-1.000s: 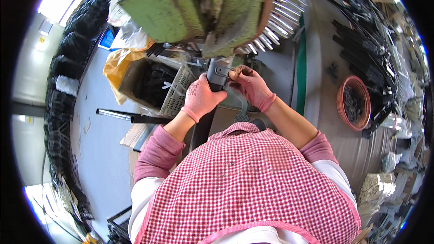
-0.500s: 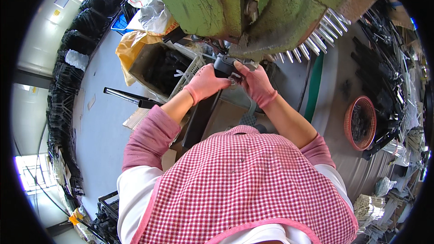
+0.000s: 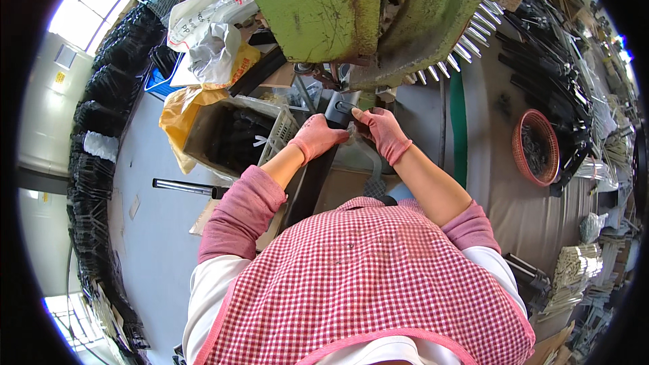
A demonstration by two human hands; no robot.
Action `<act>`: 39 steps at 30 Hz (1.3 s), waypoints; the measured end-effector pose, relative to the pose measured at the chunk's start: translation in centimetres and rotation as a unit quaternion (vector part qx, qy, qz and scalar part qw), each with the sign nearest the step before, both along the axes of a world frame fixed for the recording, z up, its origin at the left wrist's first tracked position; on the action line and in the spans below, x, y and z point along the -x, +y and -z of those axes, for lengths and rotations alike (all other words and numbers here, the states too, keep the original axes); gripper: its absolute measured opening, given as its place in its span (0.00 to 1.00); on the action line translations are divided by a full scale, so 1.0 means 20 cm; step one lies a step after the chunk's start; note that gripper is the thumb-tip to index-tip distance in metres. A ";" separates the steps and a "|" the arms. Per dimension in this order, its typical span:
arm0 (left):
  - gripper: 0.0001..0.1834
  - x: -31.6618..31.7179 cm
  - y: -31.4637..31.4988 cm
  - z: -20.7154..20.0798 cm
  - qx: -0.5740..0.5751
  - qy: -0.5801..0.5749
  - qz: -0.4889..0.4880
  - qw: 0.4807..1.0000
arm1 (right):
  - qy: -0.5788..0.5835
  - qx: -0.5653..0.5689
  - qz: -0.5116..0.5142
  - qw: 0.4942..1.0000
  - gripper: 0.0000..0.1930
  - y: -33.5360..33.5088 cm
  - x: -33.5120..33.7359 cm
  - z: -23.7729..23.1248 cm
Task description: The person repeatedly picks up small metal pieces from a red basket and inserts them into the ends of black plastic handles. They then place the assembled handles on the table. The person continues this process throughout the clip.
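- Workshop floor (image 3: 145,230), grey and bare in patches, crowded at the edges with stacked dark parts; bright window light at far left.
- Left hand (image 3: 316,136) in a pink glove, closed around the lower side of a dark, rounded metal part (image 3: 338,109), steadying it from below.
- Right hand (image 3: 382,132), also pink-gloved, pinching the same part from the right, fingers curled on its upper edge; held between both hands, probably to keep it square to the machine.
- Dark part raised just under the worn green machine (image 3: 351,13), close to its underside, at the middle of the scene and a little beyond the person's chest.
- Checked pink apron (image 3: 358,284) filling the near foreground, hiding whatever lies directly below the forearms.
- Long dark bar (image 3: 314,186) running from under the left hand down toward the body; lower end lost behind the apron.
- Left of the hands, a pale slatted crate (image 3: 233,138) full of black pieces, within easy reach of the left arm; yellow bag (image 3: 179,111) and white plastic bags (image 3: 209,34) behind it.
- Metal tube (image 3: 182,187) lying on the floor further left.
- Row of pale metal pins (image 3: 466,34) jutting from the machine at right, near the right hand's path.
- Red round basket (image 3: 537,149) of small dark pieces on the right-hand table (image 3: 534,216), well apart from the hands.
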State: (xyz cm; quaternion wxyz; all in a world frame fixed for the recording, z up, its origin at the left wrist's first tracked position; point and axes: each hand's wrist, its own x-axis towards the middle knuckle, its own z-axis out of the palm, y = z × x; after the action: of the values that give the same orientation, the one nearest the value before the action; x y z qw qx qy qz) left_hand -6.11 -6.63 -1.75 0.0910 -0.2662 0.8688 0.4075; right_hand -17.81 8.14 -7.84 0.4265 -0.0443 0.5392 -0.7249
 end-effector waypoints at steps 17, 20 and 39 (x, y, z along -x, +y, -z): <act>0.22 -0.02 0.00 0.04 0.012 0.023 0.057 0.998 | -0.020 0.153 0.022 0.988 0.09 0.07 -0.09 -0.01; 0.19 -0.08 0.00 0.03 -0.058 0.073 0.052 0.994 | 0.020 -0.056 0.019 0.998 0.12 0.05 -0.15 -0.05; 0.16 -0.01 0.40 -0.08 -0.347 -0.126 0.208 0.906 | -0.011 0.164 0.263 0.951 0.16 0.71 -0.09 -0.14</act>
State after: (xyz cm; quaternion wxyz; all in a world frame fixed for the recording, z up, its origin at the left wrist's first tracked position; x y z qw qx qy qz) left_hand -5.94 1.43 -0.16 0.3691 -0.0801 0.6892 0.6183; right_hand -15.93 22.35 -4.97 0.2132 0.0380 0.4008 -0.8902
